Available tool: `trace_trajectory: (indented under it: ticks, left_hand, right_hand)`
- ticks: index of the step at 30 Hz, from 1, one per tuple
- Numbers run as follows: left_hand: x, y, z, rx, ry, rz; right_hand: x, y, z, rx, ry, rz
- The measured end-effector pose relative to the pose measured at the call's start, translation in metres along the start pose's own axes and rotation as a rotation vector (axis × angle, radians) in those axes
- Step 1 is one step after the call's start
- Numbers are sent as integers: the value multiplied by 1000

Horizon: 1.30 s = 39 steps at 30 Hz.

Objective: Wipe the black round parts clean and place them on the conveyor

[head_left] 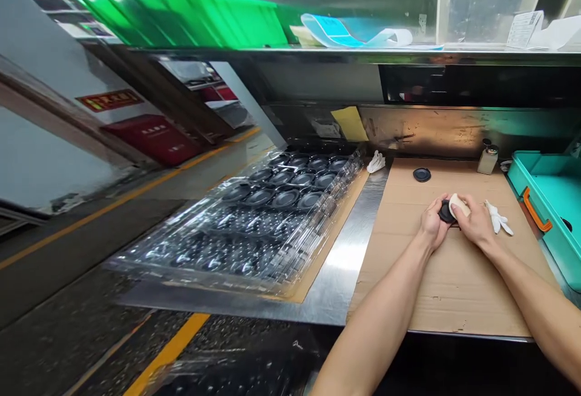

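Over the cardboard sheet, my left hand is closed around a round black disc-shaped part. My right hand grips a cream-coloured pad, which lies against the right side of that part. Another round black part rests on the cardboard farther back. A crumpled white glove or cloth lies just right of my right hand. Behind it stands a small bottle with a dark cap.
Left of the cardboard, a clear plastic tray holds several black round parts in its back rows. A teal bin with an orange handle stands at the right. Overhead, a shelf edge carries a green crate and papers.
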State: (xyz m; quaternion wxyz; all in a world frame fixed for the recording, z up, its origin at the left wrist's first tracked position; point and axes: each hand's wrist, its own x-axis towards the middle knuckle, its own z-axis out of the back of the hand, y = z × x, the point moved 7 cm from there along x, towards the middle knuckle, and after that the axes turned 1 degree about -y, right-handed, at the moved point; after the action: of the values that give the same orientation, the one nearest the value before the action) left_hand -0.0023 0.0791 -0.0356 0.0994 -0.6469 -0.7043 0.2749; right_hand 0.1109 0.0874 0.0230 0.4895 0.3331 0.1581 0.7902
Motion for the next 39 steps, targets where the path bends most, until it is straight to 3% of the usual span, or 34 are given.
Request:
trace_trajectory:
  ticks: [3,7,9,11,13,17,19,21,25,29,32,36,39]
  left_hand:
    - [1,-1,-2,26,21,-20]
    - [-1,0,-6,84,56,-47]
    - [-2,-1,-6,99,62,-74]
    - [-3,-1,-6,102,78,-75]
    - [-4,-1,-6,102,92,-53]
    - [-3,1,-3,99,77,-3]
    - [-3,0,-2,85,63,-2]
    - [-3,0,-2,70,49,1]
    - [-3,1,0,74,22,29]
    - [-2,-2,0,56,30,-1]
    - [-2,1,1,65,7,30]
    - [-1,2,1,60,12,13]
    - [2,-6,4,72,-14,9]
  right_hand:
    - [3,-2,-3,153,95,32]
    - [7,-4,-3,350,114,-22]
    - [8,-2,-7,429,208,-26]
    - [6,-2,-10,428,330,-17]
    - [5,-6,-7,320,373,8]
    - [2,-10,9,-59,86,49]
    - [-1,-2,6,-172,7,91]
    - [-2,6,-2,-223,7,128]
    - [0,6,-4,-322,-70,42]
    - [-2,12,-11,-316,-24,96]
    - [-3,8,-9,-343,-45,14]
    - [-5,12,-13,-316,16,68]
    - [-2,1,-7,-320,-5,-3]
